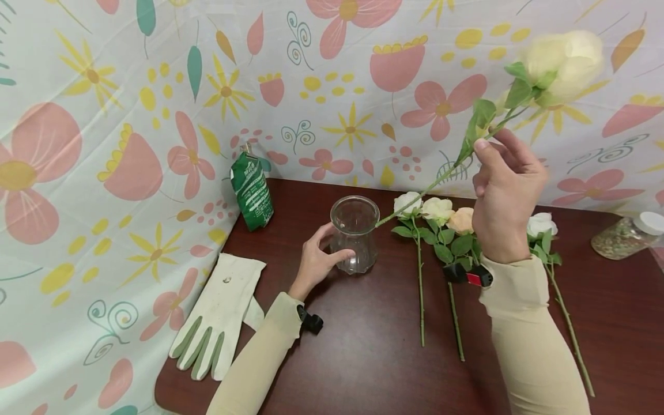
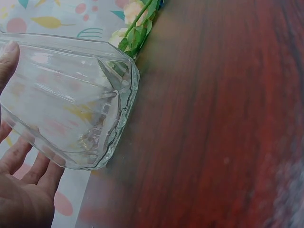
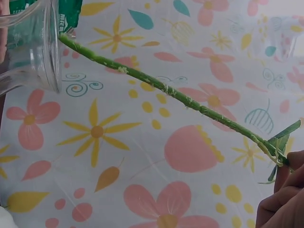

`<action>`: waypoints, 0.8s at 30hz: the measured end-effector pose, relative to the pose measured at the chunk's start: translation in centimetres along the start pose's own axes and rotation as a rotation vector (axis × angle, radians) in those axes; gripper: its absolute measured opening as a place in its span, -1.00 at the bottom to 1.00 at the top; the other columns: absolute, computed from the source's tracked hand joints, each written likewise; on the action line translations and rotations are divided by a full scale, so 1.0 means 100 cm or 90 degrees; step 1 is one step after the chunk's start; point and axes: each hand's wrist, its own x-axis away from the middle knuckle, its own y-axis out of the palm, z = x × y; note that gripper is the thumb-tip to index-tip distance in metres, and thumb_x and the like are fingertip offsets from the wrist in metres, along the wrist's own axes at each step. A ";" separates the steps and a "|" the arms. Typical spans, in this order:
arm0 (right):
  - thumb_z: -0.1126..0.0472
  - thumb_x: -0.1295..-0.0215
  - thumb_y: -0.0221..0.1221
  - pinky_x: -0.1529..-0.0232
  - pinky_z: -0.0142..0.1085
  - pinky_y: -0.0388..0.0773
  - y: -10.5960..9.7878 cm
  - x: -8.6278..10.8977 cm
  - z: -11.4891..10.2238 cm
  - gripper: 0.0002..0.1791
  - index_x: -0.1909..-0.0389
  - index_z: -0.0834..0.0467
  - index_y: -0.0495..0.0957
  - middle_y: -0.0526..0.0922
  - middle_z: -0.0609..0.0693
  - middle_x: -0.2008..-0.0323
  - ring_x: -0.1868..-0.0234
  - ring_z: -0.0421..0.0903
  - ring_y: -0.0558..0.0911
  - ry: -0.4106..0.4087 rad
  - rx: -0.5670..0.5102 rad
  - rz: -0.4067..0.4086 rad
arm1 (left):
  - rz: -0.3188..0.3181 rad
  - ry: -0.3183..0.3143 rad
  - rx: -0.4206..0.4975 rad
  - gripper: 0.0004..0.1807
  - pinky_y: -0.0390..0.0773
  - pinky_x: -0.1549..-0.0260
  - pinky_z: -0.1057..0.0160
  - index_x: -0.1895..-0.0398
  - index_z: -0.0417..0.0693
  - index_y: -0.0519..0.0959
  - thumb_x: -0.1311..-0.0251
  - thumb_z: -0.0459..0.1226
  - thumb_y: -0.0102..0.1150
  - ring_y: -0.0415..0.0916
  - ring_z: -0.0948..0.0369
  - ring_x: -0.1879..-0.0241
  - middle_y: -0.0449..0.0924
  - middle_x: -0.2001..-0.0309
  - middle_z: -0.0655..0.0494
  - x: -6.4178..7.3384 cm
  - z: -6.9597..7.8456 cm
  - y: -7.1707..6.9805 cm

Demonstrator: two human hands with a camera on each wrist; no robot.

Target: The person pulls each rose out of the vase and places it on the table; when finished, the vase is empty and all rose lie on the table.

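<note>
A clear glass vase with a flared rim stands upright on the dark wooden table. My left hand holds its left side, thumb toward the front and fingers round the back; the left wrist view shows fingers along the glass. Up at the right, my right hand pinches a pale cream rose by its upper stem, just below the leaves. The rose slants down to the left, bloom high. In the right wrist view its long green stem reaches the vase's rim with its cut end.
Several roses lie right of the vase, among them a white rose, a peach rose and another white rose. A lidded jar is far right. Left are a green packet and white-and-green gloves. A flowered cloth hangs behind.
</note>
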 end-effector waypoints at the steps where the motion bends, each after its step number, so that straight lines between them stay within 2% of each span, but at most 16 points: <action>1: 0.57 -0.19 0.47 0.77 -0.48 0.10 -0.002 0.000 -0.001 -0.75 0.10 0.46 0.76 0.73 0.09 0.50 0.82 -0.21 0.25 0.005 0.000 -0.003 | 0.000 0.001 0.000 -0.19 0.61 -0.49 -0.07 -0.49 0.08 0.57 -0.14 -0.23 0.70 0.62 -0.03 -0.40 0.68 -0.35 -0.05 0.000 0.000 0.000; 6: 0.60 -0.19 0.47 0.77 -0.46 0.06 -0.013 0.000 -0.004 -0.77 0.13 0.49 0.75 0.69 0.07 0.58 0.82 -0.22 0.24 0.029 0.014 -0.024 | -0.002 -0.002 0.001 -0.18 0.61 -0.49 -0.06 -0.50 0.11 0.56 -0.14 -0.20 0.70 0.60 -0.02 -0.42 0.67 -0.37 -0.01 0.001 0.000 -0.001; 12: 0.60 -0.19 0.46 0.74 -0.43 0.08 -0.029 0.000 0.003 -0.77 0.12 0.46 0.77 0.73 0.03 0.58 0.82 -0.22 0.22 0.081 0.059 -0.036 | -0.002 -0.001 -0.001 -0.18 0.61 -0.49 -0.07 -0.51 0.09 0.56 -0.15 -0.20 0.70 0.60 -0.02 -0.42 0.67 -0.37 -0.02 0.000 -0.001 0.000; 18: 0.56 -0.23 0.43 0.72 -0.43 0.14 -0.047 0.003 0.018 -0.77 0.10 0.33 0.82 0.66 -0.05 0.62 0.79 -0.23 0.23 0.139 0.142 -0.044 | -0.003 0.000 0.001 -0.18 0.61 -0.49 -0.06 -0.51 0.08 0.56 -0.15 -0.21 0.69 0.60 -0.02 -0.42 0.67 -0.38 -0.01 0.001 -0.002 0.000; 24: 0.44 -0.28 0.48 0.70 -0.44 0.19 -0.062 0.011 0.035 -0.75 0.04 0.19 0.85 0.74 -0.14 0.52 0.75 -0.26 0.28 0.203 0.252 -0.059 | -0.001 0.001 0.003 -0.19 0.62 -0.48 -0.07 -0.51 0.14 0.56 -0.16 -0.23 0.69 0.60 -0.01 -0.42 0.66 -0.38 0.02 0.000 -0.002 0.000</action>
